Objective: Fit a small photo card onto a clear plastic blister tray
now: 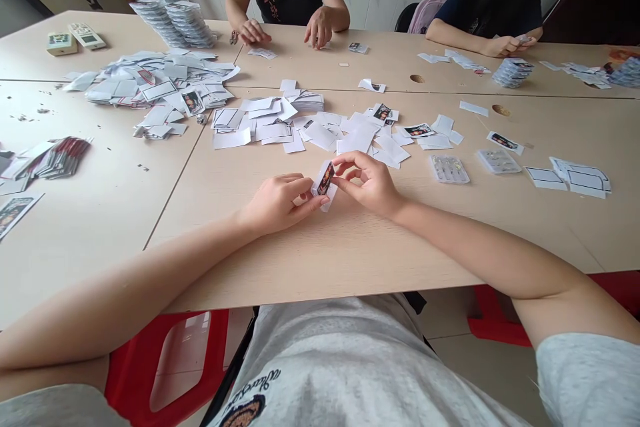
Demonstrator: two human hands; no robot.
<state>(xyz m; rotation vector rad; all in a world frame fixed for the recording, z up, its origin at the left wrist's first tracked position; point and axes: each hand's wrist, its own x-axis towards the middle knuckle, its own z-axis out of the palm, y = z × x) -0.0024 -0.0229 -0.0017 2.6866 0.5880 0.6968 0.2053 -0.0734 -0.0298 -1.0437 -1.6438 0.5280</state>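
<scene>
My left hand (277,203) and my right hand (367,183) meet above the pale wood table (320,260). Between their fingertips they pinch a small folded white paper (325,180) with a dark printed picture on its face. My fingers hide part of the paper, and its exact shape is hard to tell. Just beyond my hands lies a loose heap of white paper pieces (270,123). Two clear plastic trays holding small items (449,169) lie to the right of my right hand.
Across the table, a co-worker's hands (287,30) rest among paper slips, and another person's hand (507,47) works at the far right. Stacked folded papers (173,20) and a large paper heap (155,87) stand at the back left. Red stools (165,367) sit below the table edge.
</scene>
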